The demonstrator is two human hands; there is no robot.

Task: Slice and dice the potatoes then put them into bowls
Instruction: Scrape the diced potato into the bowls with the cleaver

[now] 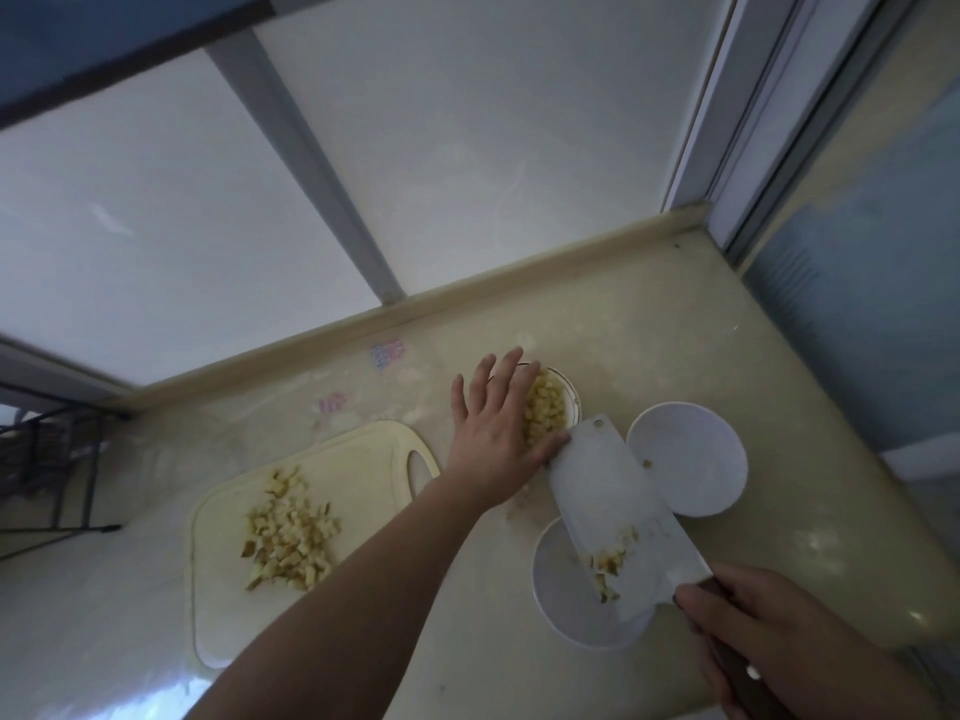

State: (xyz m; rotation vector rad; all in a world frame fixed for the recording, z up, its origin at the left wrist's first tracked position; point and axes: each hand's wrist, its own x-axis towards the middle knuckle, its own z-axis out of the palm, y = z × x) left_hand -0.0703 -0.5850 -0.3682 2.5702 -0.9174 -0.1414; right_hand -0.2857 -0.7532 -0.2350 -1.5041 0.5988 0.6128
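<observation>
Pale kitchen counter (649, 324) in a corner below a frosted window. On the left, a cutting board (363, 459) carries a heap of diced potato (288, 535). The right hand (769, 636) grips a cleaver (613, 506) by its handle, blade tilted over the bowls, a few cubes clinging to it. The left hand (493, 433), fingers spread flat, sweeps pieces off the blade into a small bowl (569, 394) already full of dice. Two white bowls (691, 457) wait beside it, likely for the rest.

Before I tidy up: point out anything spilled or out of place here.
A few pale bits lie on the counter between the cutting board and the cleaver, apparently strayed potato. Diced pieces cling to the blade over the near bowl. Nothing else stands out.
</observation>
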